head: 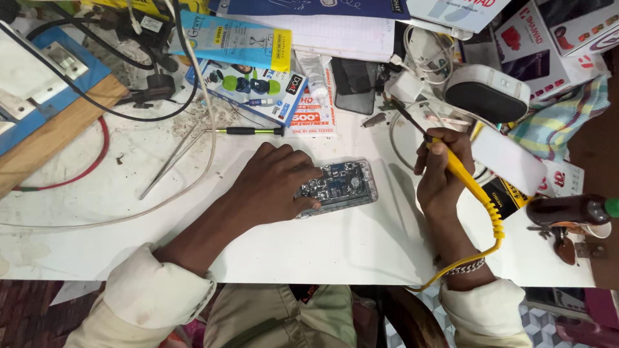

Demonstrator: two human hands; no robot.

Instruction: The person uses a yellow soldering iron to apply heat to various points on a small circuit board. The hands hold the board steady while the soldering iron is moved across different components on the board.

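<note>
An opened phone point(342, 183) with its circuit board exposed lies on the white worktable point(322, 245). My left hand point(274, 183) rests flat on the phone's left end, fingers pressing it down. To the phone's right, my right hand point(438, 174) grips a yellow-handled soldering iron point(461, 171). Its dark tip points up and away toward the back of the table, well off the phone. The iron's yellow coiled cord runs down past my right wrist, which wears a metal bracelet.
Metal tweezers point(171, 161) and a black-handled screwdriver point(248, 131) lie left of the phone. Printed boxes point(248, 84), cables and a white-and-black device point(487, 93) crowd the back. A blue-and-wood board point(45, 103) sits far left, a dark bottle point(567, 209) at the right edge.
</note>
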